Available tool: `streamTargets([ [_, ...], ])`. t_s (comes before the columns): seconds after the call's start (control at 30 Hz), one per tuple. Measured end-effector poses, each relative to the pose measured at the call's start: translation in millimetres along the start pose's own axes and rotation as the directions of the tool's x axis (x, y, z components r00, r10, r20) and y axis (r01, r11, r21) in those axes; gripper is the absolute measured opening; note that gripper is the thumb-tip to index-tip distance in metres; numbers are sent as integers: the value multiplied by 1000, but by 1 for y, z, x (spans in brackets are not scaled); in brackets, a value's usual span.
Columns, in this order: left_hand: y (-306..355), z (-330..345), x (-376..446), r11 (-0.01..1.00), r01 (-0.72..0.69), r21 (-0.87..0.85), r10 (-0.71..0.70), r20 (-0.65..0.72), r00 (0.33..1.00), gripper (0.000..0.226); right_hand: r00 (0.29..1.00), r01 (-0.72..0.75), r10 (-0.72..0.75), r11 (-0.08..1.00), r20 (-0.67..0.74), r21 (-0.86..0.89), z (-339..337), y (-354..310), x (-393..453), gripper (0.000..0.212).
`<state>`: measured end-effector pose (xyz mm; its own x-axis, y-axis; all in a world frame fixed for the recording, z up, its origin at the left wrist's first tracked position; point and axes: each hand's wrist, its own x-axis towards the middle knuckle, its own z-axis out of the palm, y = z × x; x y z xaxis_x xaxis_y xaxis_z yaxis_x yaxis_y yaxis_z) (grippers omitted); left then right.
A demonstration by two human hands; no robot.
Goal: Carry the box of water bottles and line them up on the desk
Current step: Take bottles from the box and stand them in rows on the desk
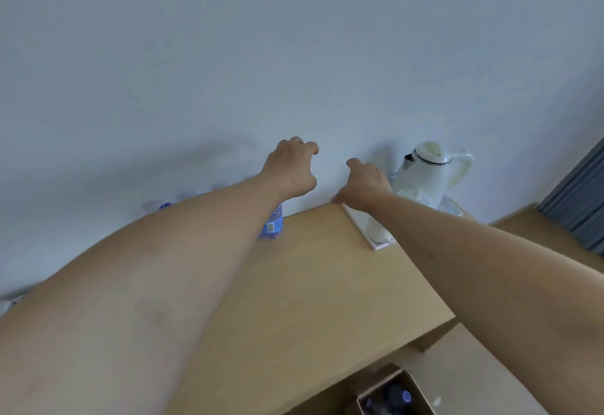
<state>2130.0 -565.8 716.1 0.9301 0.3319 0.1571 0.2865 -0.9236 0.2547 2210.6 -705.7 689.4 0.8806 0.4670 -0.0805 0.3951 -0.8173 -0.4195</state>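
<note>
Both hands reach to the wall at frame centre; the left hand (pixel 289 166) curls its grip over a water bottle (pixel 272 222) on the desk (pixel 327 284), probably aligning it; the right hand (pixel 366 182) hangs half-open, empty; the cardboard box (pixel 389 391) stays lower right

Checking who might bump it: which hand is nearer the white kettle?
Right. The right hand hovers just left of the white kettle; the left hand is farther left, above a water bottle.
</note>
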Motion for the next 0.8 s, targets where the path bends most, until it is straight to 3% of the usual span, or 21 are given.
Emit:
streamTargets([
  [0.17, 68, 10, 8, 989, -144, -32, 146, 41, 988, 61, 995, -80, 73, 990, -71, -117, -43, 60, -35, 75],
  [0.37, 168, 31, 10, 951, -305, -44, 309, 141, 941, 64, 965, -234, 212, 962, -155, -138, -82, 152, -84, 85],
  [0.57, 284, 65, -10, 871, -487, -59, 487, 225, 844, 80, 913, -392, 369, 911, -173, -126, -112, 252, -154, 103],
  [0.8, 391, 125, -55, 791, -603, -102, 597, 344, 725, 92, 832, -548, 538, 834, -136, -55, -113, 355, -231, 97],
])
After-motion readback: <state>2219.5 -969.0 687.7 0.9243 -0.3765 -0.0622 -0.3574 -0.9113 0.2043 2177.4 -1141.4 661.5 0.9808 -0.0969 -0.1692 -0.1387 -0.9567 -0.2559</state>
